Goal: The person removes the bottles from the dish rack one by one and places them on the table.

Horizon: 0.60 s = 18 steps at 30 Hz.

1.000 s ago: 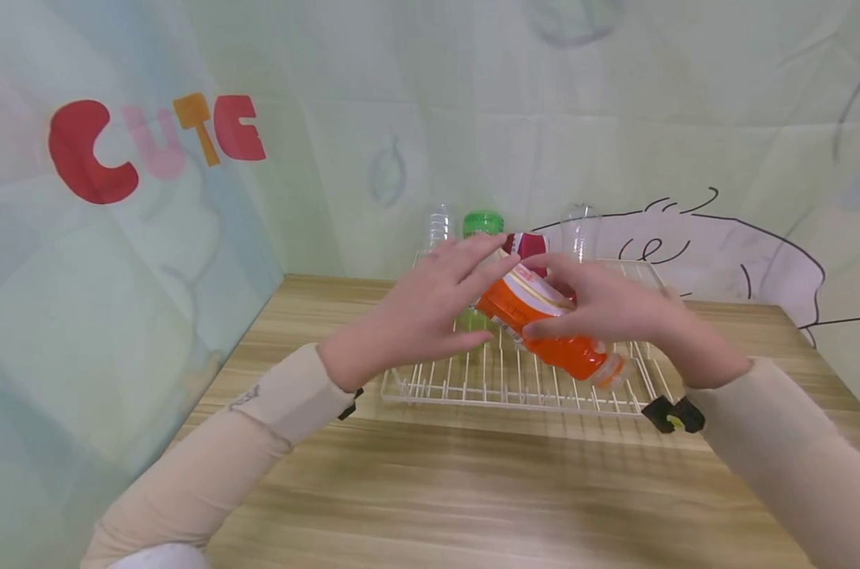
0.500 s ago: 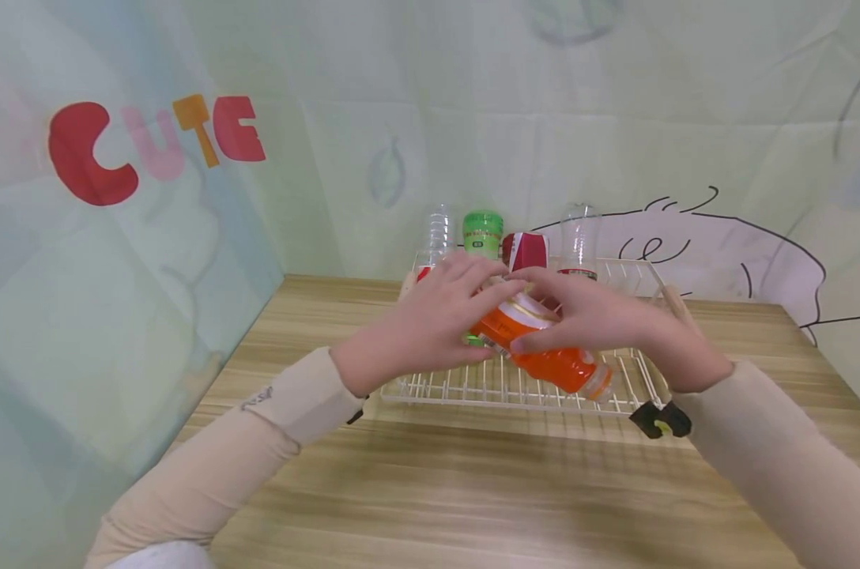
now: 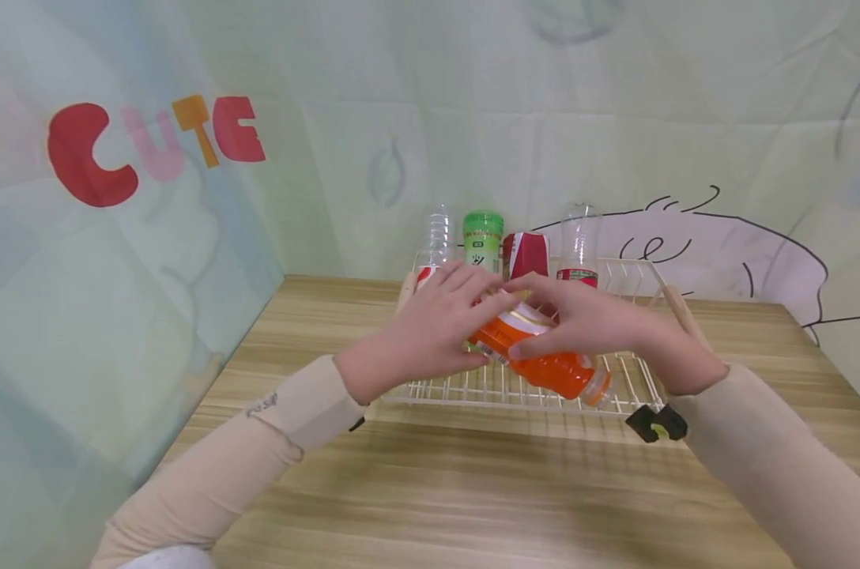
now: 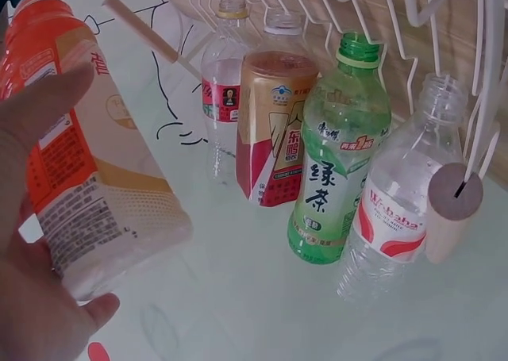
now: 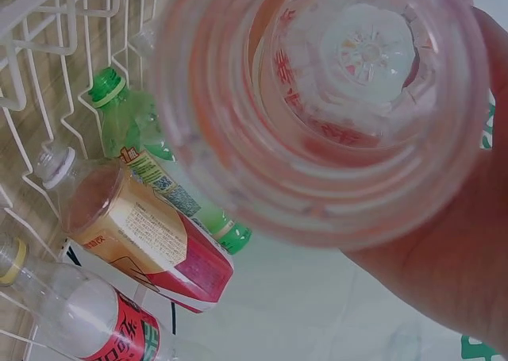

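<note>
An orange drink bottle [image 3: 554, 373] with an orange-and-white label tilts over the wire rack, its open neck down to the right and its base up to the left. My right hand [image 3: 590, 320] grips its middle, thumb on the near side and fingers over the top. My left hand [image 3: 430, 328] bends its fingers over the base end, with the thumb below; the fingers hide part of the label. In the left wrist view the bottle [image 4: 119, 163] shows its printed side. The right wrist view looks straight into its mouth [image 5: 373, 51].
A white wire rack [image 3: 487, 405] with wooden handles [image 3: 679, 312] stands on the wooden table [image 3: 430, 498]. Upside down along its back are a clear water bottle [image 4: 393, 210], a green tea bottle [image 4: 341, 155], a gold-and-red square bottle [image 4: 270, 123] and a clear bottle with a red-and-black label [image 5: 123, 321].
Both hands have lowered together with the orange bottle, which has shifted slightly left. The left fingers bend more, and more of the bottles behind shows.
</note>
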Tool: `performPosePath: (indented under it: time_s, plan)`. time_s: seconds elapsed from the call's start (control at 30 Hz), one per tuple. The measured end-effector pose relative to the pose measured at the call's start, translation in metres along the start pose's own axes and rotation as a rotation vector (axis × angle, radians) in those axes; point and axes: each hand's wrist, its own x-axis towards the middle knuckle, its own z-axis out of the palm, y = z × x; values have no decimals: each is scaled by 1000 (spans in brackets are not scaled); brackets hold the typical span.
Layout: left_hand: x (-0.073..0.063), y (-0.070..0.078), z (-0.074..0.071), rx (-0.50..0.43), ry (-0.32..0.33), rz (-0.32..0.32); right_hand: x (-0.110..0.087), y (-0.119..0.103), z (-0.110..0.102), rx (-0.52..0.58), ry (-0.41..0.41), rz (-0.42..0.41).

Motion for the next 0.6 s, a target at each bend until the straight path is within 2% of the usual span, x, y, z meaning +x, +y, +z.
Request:
performPosePath:
  time_s: [0.27, 0.6]
  plan:
    - [-3, 1, 9, 21, 59, 9, 3, 2, 4, 36, -23, 1]
    - [-5, -1, 12, 37, 67, -8, 5, 1, 5, -12, 9, -3]
